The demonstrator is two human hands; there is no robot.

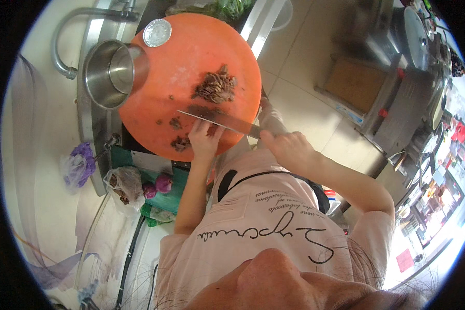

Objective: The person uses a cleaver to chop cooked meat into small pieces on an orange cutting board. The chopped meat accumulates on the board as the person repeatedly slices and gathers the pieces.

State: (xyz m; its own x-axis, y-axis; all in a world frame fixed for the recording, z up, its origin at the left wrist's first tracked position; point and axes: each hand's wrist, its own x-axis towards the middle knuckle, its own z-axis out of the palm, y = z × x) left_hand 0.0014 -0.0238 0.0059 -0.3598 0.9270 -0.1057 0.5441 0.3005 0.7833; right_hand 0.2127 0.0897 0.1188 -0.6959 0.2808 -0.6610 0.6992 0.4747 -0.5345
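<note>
A round orange cutting board (170,66) lies before me. My right hand (290,151) grips the handle of a wide-bladed kitchen knife (236,124), whose blade reaches left over the board. Just beside the blade, my left hand (206,137) rests its fingertips on a dark piece of what looks like cooked meat, mostly hidden by the blade and fingers. A heap of sliced meat (216,86) lies beyond the knife. Smaller meat pieces (180,143) sit left of my left hand. A round foil dish or lid (157,33) is at the board's far left.
A steel pot (109,74) stands at the board's left edge, near a curved faucet (56,42). Nearer are a plastic bag with dark contents (124,188), purple onions (163,183) and a purple mesh scrubber (79,164). Leafy greens (232,8) lie beyond the board.
</note>
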